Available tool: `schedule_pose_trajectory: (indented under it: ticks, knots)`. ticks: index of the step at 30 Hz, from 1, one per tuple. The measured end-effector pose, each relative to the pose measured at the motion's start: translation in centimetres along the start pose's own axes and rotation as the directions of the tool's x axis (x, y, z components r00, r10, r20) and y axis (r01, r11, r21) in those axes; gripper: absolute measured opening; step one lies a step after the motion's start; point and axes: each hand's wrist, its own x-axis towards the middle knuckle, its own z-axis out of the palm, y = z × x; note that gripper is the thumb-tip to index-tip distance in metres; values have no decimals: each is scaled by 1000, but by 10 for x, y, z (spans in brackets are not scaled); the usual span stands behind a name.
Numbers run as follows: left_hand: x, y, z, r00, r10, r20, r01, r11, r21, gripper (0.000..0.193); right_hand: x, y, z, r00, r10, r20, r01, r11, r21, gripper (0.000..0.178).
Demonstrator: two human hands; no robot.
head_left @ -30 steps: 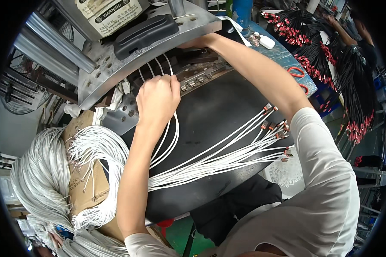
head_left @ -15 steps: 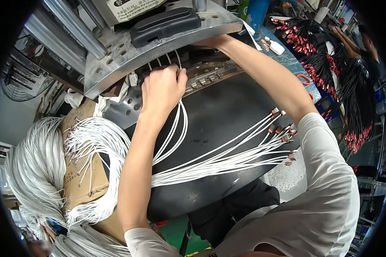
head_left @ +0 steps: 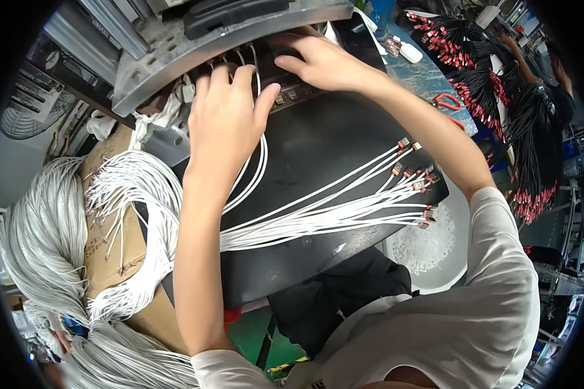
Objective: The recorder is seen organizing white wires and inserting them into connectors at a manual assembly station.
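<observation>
Over the far left part of a black work surface point(head_left: 344, 136), a left hand point(head_left: 227, 107) is held back upward, its thumb spread away from loosely bent fingers; a few white cables point(head_left: 262, 159) are seen passing beneath it, though whether they are gripped cannot be told. These are looped back onto the surface. Beyond the surface's far edge, a right hand point(head_left: 321, 61) is reached inward, thumb and forefinger parted, other fingertips partly hidden; whether anything is held cannot be told. Above that far edge, a metal plate point(head_left: 295, 16) fitted with a black handle point(head_left: 237, 16) is seen. Across the surface a white cable bundle point(head_left: 318, 220) is laid, its orange-and-metal plugs point(head_left: 419, 185) fanned near the right edge. Left of the surface, more white cables point(head_left: 136, 175) are curved over cardboard point(head_left: 107, 249), with a thick pale hank point(head_left: 42, 220) farther out. Beyond its right end, a pale tub point(head_left: 459, 236), red-handled scissors point(head_left: 448, 100) and red-tipped black cables point(head_left: 535, 129) are found.
</observation>
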Motion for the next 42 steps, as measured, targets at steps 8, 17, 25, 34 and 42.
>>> schedule_pose_trajectory:
  ticks: [8, 17, 25, 34, 42]
  knots:
    - [-271, 50, -59, 928, 201, 315, 373, -458, -807, 72, -299, -34, -41, 360, -713, 601, -684, 236, 690, 50]
    - [-373, 69, 3, 287, -726, 626, 473, -461, -751, 38, -403, -42, 66, 521, 713, 468, -323, -343, 882, 65]
    - [-374, 66, 5, 190, -720, 667, 517, -505, -692, 42, -384, -57, 65, 506, 660, 556, -289, -477, 830, 71]
    - [-328, 54, -26, 185, -412, 892, 741, -538, -402, 39, -395, -43, 85, 663, 371, 650, -350, -614, 708, 75]
    - [-147, 47, -67, 855, 158, 494, 340, 548, -764, 37, -263, -132, -10, 723, -606, 332, -218, 256, 942, 44]
